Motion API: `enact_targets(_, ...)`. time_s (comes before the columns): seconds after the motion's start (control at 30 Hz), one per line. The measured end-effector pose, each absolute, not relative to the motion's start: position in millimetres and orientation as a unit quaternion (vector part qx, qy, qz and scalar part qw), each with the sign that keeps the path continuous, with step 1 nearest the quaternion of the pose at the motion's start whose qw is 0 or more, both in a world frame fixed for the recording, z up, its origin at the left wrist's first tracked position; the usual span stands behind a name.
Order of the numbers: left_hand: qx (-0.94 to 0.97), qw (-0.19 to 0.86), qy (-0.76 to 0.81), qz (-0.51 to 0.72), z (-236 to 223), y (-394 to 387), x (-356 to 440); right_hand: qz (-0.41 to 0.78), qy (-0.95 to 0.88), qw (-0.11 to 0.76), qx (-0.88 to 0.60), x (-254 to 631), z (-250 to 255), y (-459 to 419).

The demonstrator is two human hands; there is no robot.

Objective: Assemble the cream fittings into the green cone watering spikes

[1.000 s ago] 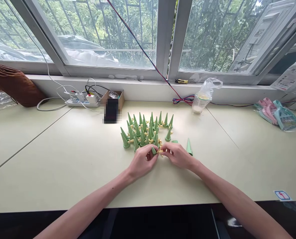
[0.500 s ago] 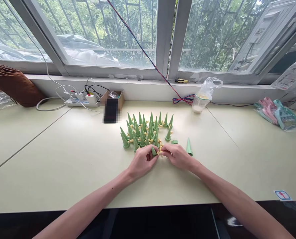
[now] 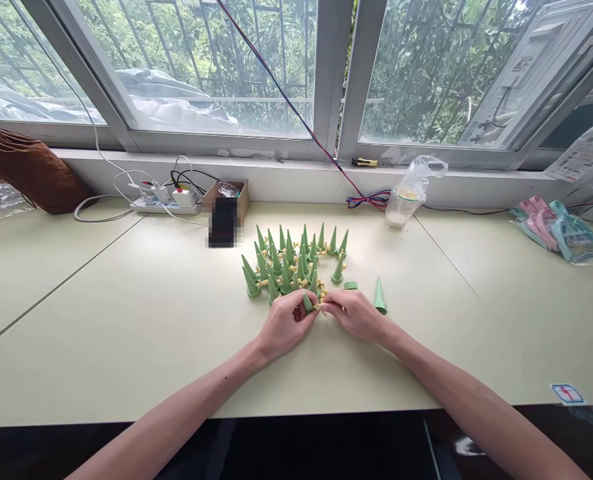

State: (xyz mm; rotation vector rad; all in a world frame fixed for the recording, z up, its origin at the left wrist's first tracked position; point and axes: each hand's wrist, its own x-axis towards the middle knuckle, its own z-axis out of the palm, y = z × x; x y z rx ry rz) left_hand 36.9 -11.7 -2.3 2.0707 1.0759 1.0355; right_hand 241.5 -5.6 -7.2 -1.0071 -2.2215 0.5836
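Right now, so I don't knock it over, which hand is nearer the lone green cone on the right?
The right hand: its wrist is just in front of the lone green cone. The left hand is farther off, left of both.

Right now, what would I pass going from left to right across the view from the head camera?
Brown bundle, white power strip, cardboard box, left hand holding a green cone, right hand, clear cup in a plastic bag, pink and teal things in clear wrap.
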Motion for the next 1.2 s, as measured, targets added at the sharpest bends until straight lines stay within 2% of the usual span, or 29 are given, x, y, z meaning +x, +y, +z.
enact_targets(0.47, 0.761, 0.301, 0.415, 0.399, 1.0, -12.7, 38.6, 0.237, -0.832, 0.351, -0.358, 240.8, -6.7, -7.0)
enact_targets(1.2, 0.772, 0.282, 0.408, 0.398, -2.6, -13.6, 36.9, 0.218, -0.836, 0.336, -0.376, 237.2, -7.1, -10.0)
